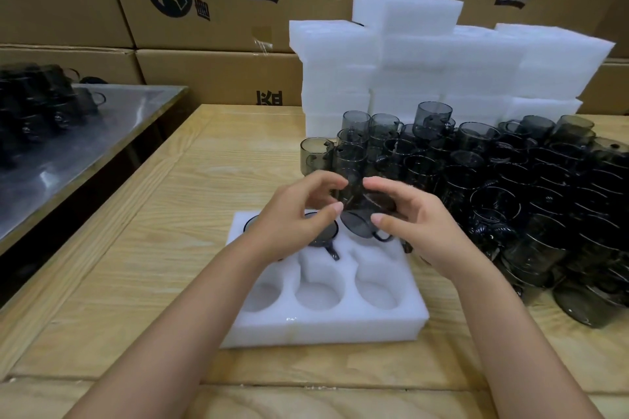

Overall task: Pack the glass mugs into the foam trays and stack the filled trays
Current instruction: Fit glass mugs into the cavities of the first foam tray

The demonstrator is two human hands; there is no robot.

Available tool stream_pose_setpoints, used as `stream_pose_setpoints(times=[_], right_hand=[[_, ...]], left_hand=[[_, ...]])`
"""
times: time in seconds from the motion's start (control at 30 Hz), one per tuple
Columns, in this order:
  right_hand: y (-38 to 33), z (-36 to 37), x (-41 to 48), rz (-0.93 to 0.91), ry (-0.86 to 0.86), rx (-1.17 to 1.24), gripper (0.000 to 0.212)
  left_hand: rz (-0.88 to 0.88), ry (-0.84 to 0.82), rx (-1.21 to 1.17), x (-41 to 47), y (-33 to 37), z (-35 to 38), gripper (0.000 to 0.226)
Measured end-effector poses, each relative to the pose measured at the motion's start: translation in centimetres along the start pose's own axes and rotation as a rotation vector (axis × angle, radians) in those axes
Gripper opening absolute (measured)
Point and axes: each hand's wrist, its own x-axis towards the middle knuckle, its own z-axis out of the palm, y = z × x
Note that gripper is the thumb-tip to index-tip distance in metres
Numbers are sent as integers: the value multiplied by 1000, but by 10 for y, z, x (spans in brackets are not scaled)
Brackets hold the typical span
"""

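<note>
Two hands (pixel 289 218) (pixel 422 231), one mug (pixel 362 214), one tray (pixel 323 326).

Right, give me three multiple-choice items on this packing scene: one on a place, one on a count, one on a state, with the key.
1. Where does the stack of foam trays stand?
A on the steel table
B behind the loose mugs
C on the floor

2. How many pockets in the near row of the open tray are empty?
A one
B two
C three

3. How is the held mug?
A upright on the wood
B tilted, held in the air
C lying in a near pocket

Key:
1 B, the white blocks rise just past the mug cluster.
2 C, all three near holes show bare foam.
3 B, the left hand and the right hand grip it, tilted, over the far row.
</note>
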Motion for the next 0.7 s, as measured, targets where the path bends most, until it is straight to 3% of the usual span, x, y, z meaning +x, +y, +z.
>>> stream_pose_setpoints(times=[0.17,0.37,0.47,0.6,0.7], right_hand=[[-1,-5,-2,-1,-84,-261,51],[-4,4,-3,-82,-175,-765,48],[-1,7,-4,-37,-177,-760,54],[-5,9,-2,-56,-110,-668,59],[3,17,-4,-47,-333,-880,62]], left_hand=[[-25,-125,34,-2,-2,2,36],[44,-141,271,0,-6,5,24],[17,-130,304,0,-2,7,22],[96,-186,398,2,15,21,65],[48,-441,530,-3,21,39,88]])
